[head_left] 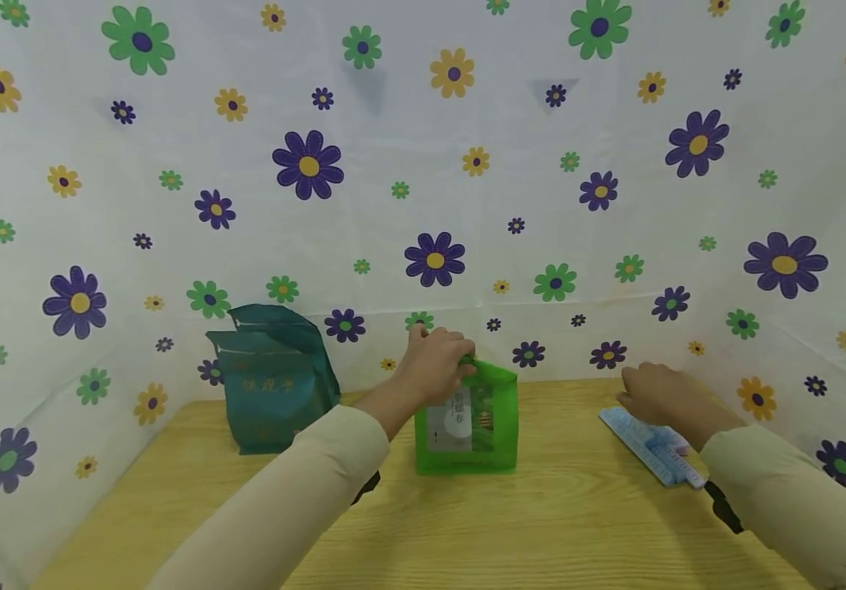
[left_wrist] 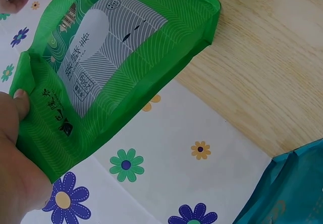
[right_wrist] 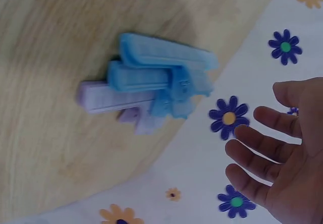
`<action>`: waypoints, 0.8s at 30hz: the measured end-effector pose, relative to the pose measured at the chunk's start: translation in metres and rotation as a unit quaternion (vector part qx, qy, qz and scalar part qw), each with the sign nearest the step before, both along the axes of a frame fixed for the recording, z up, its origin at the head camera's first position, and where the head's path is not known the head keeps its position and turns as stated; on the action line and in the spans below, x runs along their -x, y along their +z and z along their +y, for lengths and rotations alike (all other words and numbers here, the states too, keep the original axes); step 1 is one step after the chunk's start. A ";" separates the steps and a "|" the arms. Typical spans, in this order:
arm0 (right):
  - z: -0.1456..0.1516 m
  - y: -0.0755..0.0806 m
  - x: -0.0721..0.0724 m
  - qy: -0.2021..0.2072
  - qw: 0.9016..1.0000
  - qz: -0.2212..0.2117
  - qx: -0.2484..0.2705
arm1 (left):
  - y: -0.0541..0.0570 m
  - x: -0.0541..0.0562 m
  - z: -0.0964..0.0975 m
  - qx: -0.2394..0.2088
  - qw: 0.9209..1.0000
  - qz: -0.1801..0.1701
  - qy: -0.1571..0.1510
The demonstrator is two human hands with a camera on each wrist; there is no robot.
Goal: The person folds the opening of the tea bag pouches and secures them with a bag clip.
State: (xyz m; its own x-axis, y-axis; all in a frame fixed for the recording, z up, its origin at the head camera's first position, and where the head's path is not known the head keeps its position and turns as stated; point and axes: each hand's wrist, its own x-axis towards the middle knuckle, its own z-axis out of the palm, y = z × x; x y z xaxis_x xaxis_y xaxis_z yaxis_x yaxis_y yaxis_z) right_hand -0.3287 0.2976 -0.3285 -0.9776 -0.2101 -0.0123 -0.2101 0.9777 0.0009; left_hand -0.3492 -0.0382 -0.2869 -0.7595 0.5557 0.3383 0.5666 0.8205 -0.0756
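Note:
A bright green tea pouch [head_left: 467, 460] with printed writing stands upright on the table in the head view. My left hand [head_left: 433, 365] grips its top edge, thumb against the front in the left wrist view, where the pouch [left_wrist: 116, 123] looks tilted. To the right lie long plastic bag clips, two pale blue clips [right_wrist: 166, 52] and one lilac clip [right_wrist: 108, 98], overlapping in a small pile. Just above and behind them hovers my right hand [head_left: 654, 393]. Its fingers [right_wrist: 262, 143] are spread and loosely bent, holding nothing, apart from the clips in the right wrist view.
Two dark teal pouches [head_left: 264, 410] stand one behind the other on the left of the wooden table [head_left: 540, 524]. A white flower-printed sheet [head_left: 393, 221] hangs along the back and both sides. A bit of teal pouch [left_wrist: 298, 188] shows in the left wrist view.

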 end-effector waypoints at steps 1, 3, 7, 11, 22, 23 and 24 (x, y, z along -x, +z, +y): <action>0.004 -0.003 -0.001 -0.001 1.000 -0.005 0.000 | 0.000 0.000 0.000 -0.001 1.000 0.000 0.000; 0.009 -0.008 -0.002 -0.004 1.000 -0.011 -0.008 | 0.000 0.000 0.000 0.000 1.000 -0.001 0.001; 0.016 -0.019 -0.004 -0.014 0.999 -0.019 -0.024 | -0.001 0.000 0.000 0.002 1.000 -0.002 0.003; 0.017 -0.029 -0.007 -0.019 0.999 -0.029 -0.026 | -0.002 0.000 0.001 0.000 1.000 -0.009 0.002; 0.005 -0.039 -0.010 -0.020 0.999 -0.038 -0.003 | -0.001 0.001 0.001 0.001 1.000 -0.004 0.002; 0.003 -0.039 -0.010 -0.020 0.999 -0.042 -0.003 | -0.001 0.001 0.001 0.000 1.000 -0.004 0.003; 0.001 -0.038 -0.009 -0.019 0.999 -0.048 -0.005 | -0.001 0.001 0.000 -0.003 1.000 -0.006 0.003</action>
